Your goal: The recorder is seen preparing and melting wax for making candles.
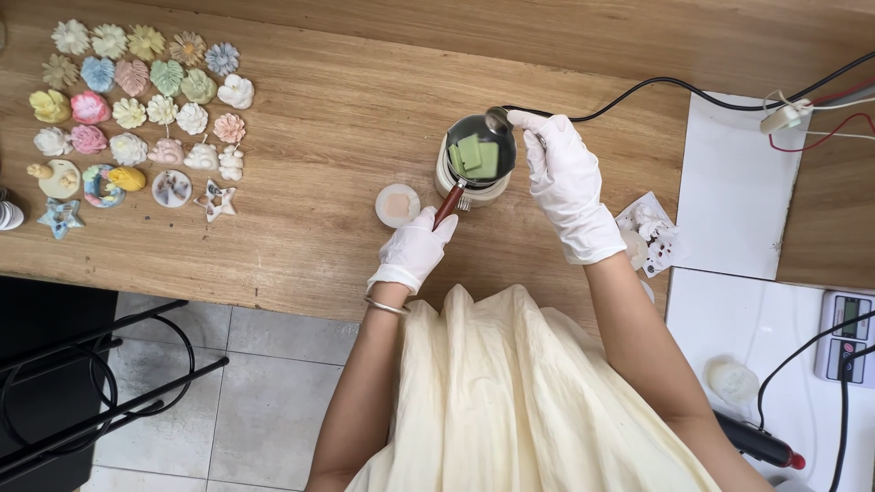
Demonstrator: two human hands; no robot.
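Left hand [415,248] grips the pot's wooden handle [447,204]; right hand [565,178] pinches what looks like a spoon [498,118] over the pot [480,150] of green pieces. A small dish [397,205] and black cable [656,87] crowd it; flower shapes [137,118] lie well left, bare table [319,246] between.

One screen is in view. A small digital scale [847,335] sits at the far right edge, on a white board [729,314] that lies on the bench [346,155]. The scale's body is pale grey and roughly rectangular, and the frame cuts it off on the right. Its display [855,316] is a small greenish-grey rectangle set in a darker surround, with small buttons below it; the reading is too small to tell. A black cable [843,401] crosses the scale's lower part. No packages, labels or signs can be made out elsewhere.
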